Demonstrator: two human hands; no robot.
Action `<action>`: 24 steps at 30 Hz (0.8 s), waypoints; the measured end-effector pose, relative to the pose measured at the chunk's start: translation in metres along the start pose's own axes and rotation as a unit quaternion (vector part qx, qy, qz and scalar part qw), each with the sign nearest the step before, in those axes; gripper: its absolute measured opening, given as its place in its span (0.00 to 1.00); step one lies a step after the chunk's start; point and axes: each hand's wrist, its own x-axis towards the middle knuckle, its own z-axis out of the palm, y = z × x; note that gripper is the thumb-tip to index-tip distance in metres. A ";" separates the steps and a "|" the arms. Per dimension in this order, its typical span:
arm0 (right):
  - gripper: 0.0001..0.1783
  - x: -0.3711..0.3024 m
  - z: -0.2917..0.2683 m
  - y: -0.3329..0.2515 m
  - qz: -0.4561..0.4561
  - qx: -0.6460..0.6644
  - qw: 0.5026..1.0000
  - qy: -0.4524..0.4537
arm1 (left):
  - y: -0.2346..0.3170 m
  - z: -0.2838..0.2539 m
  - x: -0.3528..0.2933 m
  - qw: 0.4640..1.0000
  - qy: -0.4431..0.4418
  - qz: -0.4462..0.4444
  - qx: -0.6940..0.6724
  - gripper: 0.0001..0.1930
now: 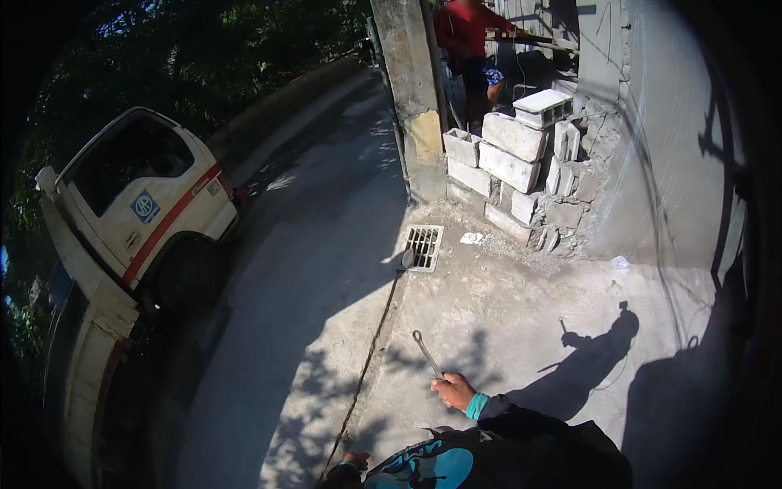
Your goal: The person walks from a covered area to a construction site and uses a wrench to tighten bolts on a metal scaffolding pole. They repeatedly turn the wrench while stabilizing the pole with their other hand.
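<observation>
My right hand [454, 392], with a teal cuff at its wrist, is closed around the lower end of a metal wrench [427, 355]. The wrench slants up and away to the left, and a ring-shaped end shows at its tip. Low in the picture hangs my left hand [357, 460], near a dark sleeve and beside a long crack in the concrete. Its fingers are too small and partly hidden to make out. Ahead of the wrench lies a drain grate [423, 248] set in the ground, with a small roundish object [408, 259] at its left edge.
A white truck [155, 196] with a red stripe stands at the left on a concrete road [301, 204]. Stacked concrete blocks [511, 167] sit between a post [411, 90] and a grey wall [668, 147]. Behind the blocks is a person in a red shirt [468, 33].
</observation>
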 end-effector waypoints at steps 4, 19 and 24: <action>0.13 0.152 -0.020 -0.065 -0.160 -0.282 0.946 -0.028 | -0.118 -0.087 0.025 0.875 -0.014 -0.224 -0.429 0.16; 0.24 0.507 -0.235 -0.009 0.354 -0.453 0.814 0.085 | -0.389 -0.670 0.337 0.807 0.134 -0.083 -0.569 0.20; 0.24 0.654 -0.255 -0.061 0.392 -0.450 0.801 0.046 | -0.368 -1.018 0.322 0.637 0.324 0.260 -0.649 0.19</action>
